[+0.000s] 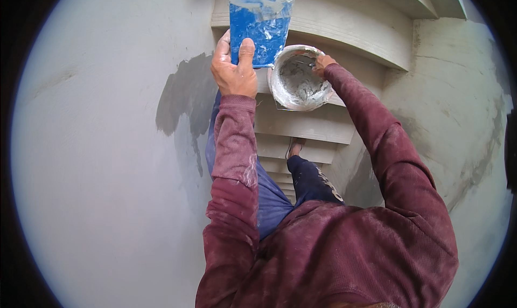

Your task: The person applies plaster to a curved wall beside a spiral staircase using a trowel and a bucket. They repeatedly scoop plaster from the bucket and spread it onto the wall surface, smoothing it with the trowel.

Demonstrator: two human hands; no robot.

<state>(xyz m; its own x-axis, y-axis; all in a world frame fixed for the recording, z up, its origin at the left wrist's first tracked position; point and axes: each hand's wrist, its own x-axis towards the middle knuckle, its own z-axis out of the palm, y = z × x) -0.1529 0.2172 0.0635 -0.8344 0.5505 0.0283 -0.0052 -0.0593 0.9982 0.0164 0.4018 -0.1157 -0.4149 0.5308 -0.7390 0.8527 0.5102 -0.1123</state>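
Left hand [232, 71] is clamped on a blue plaster trowel [260, 25], blade raised clear; right hand [322, 64] grips the rim of a round putty-filled bowl [299, 79] just right, kept level above the stairs [301, 125].

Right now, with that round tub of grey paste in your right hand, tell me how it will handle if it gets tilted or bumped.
The tub looks partly filled with wet grey paste, so it is probably heavy for its size. The right hand seems to grip only the rim, so it may tip. The smeared rim could be slippery under the fingers.
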